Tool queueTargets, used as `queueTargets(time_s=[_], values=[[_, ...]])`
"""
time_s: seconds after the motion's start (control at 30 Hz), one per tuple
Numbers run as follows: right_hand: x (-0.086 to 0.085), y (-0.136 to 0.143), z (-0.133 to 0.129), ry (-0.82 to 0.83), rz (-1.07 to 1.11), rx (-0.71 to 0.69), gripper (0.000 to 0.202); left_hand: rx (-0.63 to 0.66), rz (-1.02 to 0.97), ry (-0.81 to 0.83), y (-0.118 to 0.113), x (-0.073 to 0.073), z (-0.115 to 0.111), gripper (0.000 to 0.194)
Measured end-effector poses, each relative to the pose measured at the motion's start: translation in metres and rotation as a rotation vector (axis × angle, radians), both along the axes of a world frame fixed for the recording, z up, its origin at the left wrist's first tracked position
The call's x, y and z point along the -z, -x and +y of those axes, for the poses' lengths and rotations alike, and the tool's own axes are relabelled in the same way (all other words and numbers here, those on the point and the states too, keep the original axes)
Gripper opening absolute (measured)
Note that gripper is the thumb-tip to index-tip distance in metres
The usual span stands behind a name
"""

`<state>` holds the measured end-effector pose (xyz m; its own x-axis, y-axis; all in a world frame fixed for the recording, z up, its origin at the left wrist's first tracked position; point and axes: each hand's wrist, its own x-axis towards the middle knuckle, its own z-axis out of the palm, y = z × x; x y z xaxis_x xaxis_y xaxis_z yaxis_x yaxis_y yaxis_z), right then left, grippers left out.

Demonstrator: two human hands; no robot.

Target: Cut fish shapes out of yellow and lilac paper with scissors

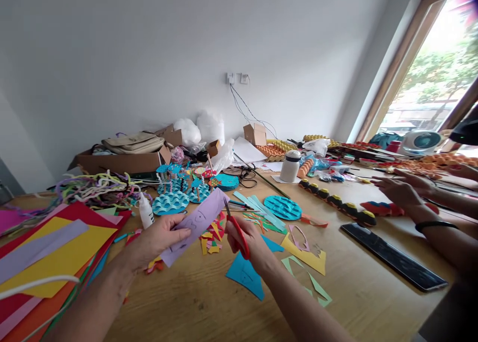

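A purple paper strip (203,221) with dark drawn outlines is pinched between the thumb and fingers of my left hand (170,236). My right hand (244,237) is wrapped round red-handled scissors (239,232), whose blades meet the strip's upper right end. Under and between my hands lies a pile of small coloured paper scraps (212,237). A blue paper piece (246,275) with a drawn outline rests just below my right hand. Close to my left hand stands a white glue bottle (145,211).
Coloured paper sheets (93,240) are stacked at the left. Blue wavy discs (170,202) carry small paper fish. Cut green offcuts (317,287), a black phone (392,256) and a black-and-yellow egg-carton strip (336,201) lie rightward. Another person's hands (403,190) are at the right edge.
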<state>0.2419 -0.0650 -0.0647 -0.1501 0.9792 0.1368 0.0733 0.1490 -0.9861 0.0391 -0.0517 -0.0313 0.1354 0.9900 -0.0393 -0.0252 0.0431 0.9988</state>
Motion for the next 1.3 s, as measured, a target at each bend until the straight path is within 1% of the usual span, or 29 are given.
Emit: queueTargets(time_s=[0.03,0.1,0.2,0.33,0.47,0.67,0.87,1.03,1.17,1.3], values=[[-0.001,-0.003,0.0,0.006,-0.072,-0.017,0.035,0.05,0.051,0.036,0.005,-0.003,0.001,0.019],[-0.001,-0.007,0.001,0.011,-0.188,-0.117,0.033,0.115,0.119,0.065,0.014,-0.008,0.003,0.021],[0.002,-0.006,0.0,-0.035,-0.337,-0.24,0.03,0.105,0.113,0.014,0.021,-0.013,0.004,0.027],[0.004,0.0,-0.004,-0.114,-0.427,-0.321,0.024,0.159,0.135,0.024,0.022,-0.013,0.003,0.031],[0.004,0.004,-0.007,-0.137,-0.455,-0.332,0.026,0.178,0.193,0.022,0.018,-0.011,0.002,0.031],[0.005,0.006,-0.009,-0.136,-0.449,-0.326,0.027,0.228,0.228,0.084,0.012,-0.013,-0.002,0.032],[0.009,0.008,-0.008,-0.132,-0.455,-0.302,0.027,0.24,0.256,0.127,0.011,-0.011,-0.004,0.035],[0.015,0.008,-0.007,-0.168,-0.453,-0.294,0.029,0.265,0.278,0.146,0.011,-0.009,-0.002,0.035],[0.018,0.008,-0.008,-0.178,-0.453,-0.297,0.032,0.287,0.277,0.154,0.011,-0.011,-0.002,0.033],[0.02,0.008,-0.007,-0.195,-0.468,-0.28,0.033,0.268,0.283,0.153,0.01,-0.014,-0.003,0.032]])
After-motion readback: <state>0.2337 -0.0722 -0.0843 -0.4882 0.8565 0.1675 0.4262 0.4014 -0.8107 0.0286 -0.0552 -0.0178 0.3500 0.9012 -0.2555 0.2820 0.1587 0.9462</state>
